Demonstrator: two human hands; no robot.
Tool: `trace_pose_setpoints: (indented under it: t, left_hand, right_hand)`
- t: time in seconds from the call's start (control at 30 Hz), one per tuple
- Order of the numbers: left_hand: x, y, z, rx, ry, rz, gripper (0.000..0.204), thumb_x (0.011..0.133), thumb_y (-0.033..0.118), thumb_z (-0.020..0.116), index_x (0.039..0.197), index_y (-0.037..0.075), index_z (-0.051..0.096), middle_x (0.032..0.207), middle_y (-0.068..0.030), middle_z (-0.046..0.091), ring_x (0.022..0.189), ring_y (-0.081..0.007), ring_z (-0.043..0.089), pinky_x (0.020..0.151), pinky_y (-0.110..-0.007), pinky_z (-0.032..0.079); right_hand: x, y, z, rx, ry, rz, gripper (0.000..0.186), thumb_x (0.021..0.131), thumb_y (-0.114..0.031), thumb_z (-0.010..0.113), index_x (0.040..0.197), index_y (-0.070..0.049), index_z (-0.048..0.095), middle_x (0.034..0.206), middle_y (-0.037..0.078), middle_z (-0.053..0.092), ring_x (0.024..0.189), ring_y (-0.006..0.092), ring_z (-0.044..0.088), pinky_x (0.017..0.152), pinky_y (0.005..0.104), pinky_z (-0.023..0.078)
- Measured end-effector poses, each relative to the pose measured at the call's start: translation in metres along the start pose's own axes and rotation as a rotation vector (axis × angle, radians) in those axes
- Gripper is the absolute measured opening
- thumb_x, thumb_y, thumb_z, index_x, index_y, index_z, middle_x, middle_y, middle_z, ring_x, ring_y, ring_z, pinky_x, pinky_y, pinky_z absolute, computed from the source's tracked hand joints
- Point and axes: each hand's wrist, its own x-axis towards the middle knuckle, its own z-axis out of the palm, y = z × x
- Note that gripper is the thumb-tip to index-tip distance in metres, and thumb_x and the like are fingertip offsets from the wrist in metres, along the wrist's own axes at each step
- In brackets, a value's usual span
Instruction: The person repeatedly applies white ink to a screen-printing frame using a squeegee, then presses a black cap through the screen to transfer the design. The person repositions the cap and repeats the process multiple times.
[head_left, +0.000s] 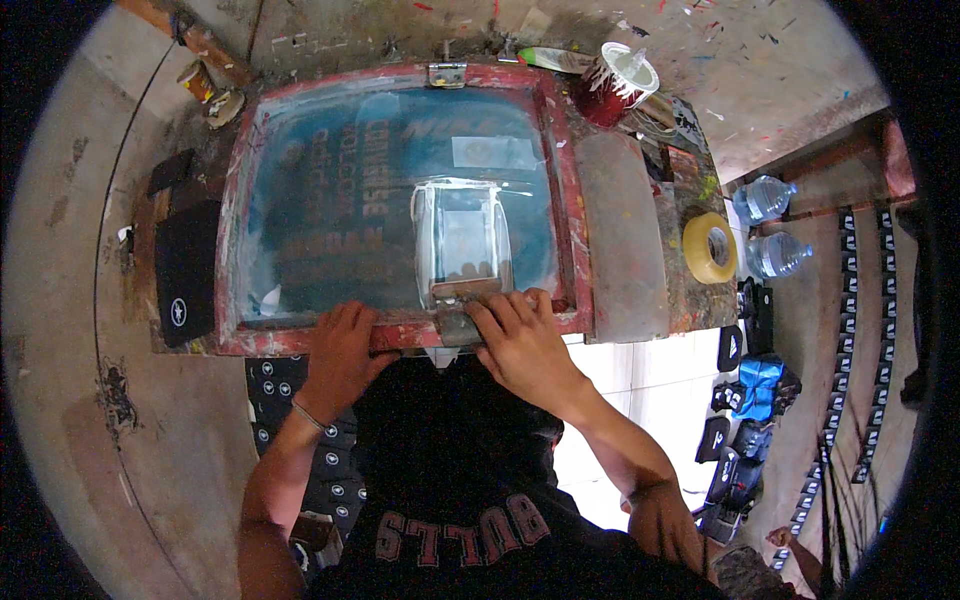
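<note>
A screen-printing frame (575,225) with a worn red wooden rim and blue-green mesh lies on the table before me. White ink coats a rectangular patch (462,225) of the mesh, right of its middle. My left hand (340,345) grips the near rim, fingers over the top and thumb below. To its right, my right hand (520,335) curls over the same rim. Beside those fingers sits a squeegee-like piece (466,288) with a brown edge, next to a dull grey block (459,326). What lies under the frame is hidden.
A metal hinge clamp (447,75) holds the far rim. A red can (608,92) smeared with white stands at the back right, a tape roll (710,248) at right. Black printed pieces (184,285) lie at left. Beyond are water bottles (775,255) and another person's hand (782,540).
</note>
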Motion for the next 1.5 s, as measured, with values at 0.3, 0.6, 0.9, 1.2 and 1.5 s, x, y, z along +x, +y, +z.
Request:
trace_pose_setpoints:
  t: [0.3, 0.6, 0.9, 1.2, 1.5]
  left_hand:
    - [0.0, 0.004, -0.004, -0.052, -0.013, -0.014, 0.052, 0.074, 0.022, 0.088, 0.114, 0.003, 0.061, 0.109, -0.0136, 0.058, 0.106, -0.0353, 0.058, 0.092, -0.047, 0.046]
    - [-0.003, 0.002, 0.002, -0.048, 0.052, 0.012, 0.047, 0.076, 0.02, 0.085, 0.114, 0.004, 0.062, 0.109, -0.0134, 0.059, 0.106, -0.0354, 0.059, 0.091, -0.047, 0.046]
    - [-0.007, 0.003, 0.008, -0.107, 0.042, -0.04, 0.06, 0.071, 0.026, 0.088, 0.121, 0.008, 0.061, 0.122, -0.0171, 0.059, 0.117, -0.042, 0.056, 0.103, -0.053, 0.044]
    - [-0.013, 0.005, 0.002, -0.097, 0.102, -0.04, 0.067, 0.071, 0.023, 0.09, 0.128, 0.006, 0.058, 0.133, -0.0141, 0.055, 0.128, -0.0374, 0.049, 0.11, -0.051, 0.036]
    - [-0.015, 0.006, 0.007, -0.04, 0.091, -0.055, 0.069, 0.074, 0.026, 0.088, 0.131, 0.006, 0.056, 0.133, -0.0138, 0.054, 0.129, -0.0358, 0.049, 0.113, -0.052, 0.032]
  right_hand:
    - [0.015, 0.002, -0.009, -0.103, -0.069, -0.072, 0.047, 0.079, -0.017, 0.077, 0.121, -0.003, 0.062, 0.107, 0.013, 0.064, 0.104, 0.0299, 0.062, 0.1, 0.0479, 0.04]
    - [0.057, 0.017, -0.01, -0.171, -0.022, -0.001, 0.04, 0.08, -0.01, 0.071, 0.116, -0.002, 0.057, 0.098, 0.014, 0.065, 0.1, 0.032, 0.067, 0.097, 0.0503, 0.039]
    - [0.081, 0.033, -0.025, -0.053, -0.048, 0.001, 0.029, 0.077, 0.003, 0.064, 0.105, -0.003, 0.057, 0.093, 0.017, 0.068, 0.097, 0.0363, 0.068, 0.091, 0.0511, 0.035]
    - [0.076, 0.026, 0.011, -0.326, 0.161, 0.089, 0.02, 0.083, -0.004, 0.061, 0.102, -0.007, 0.059, 0.096, 0.01, 0.062, 0.094, 0.0273, 0.062, 0.087, 0.0495, 0.036]
    - [0.153, 0.084, -0.006, -0.256, 0.09, 0.066, 0.026, 0.079, -0.002, 0.064, 0.104, -0.003, 0.06, 0.1, 0.015, 0.068, 0.094, 0.0337, 0.068, 0.086, 0.051, 0.038]
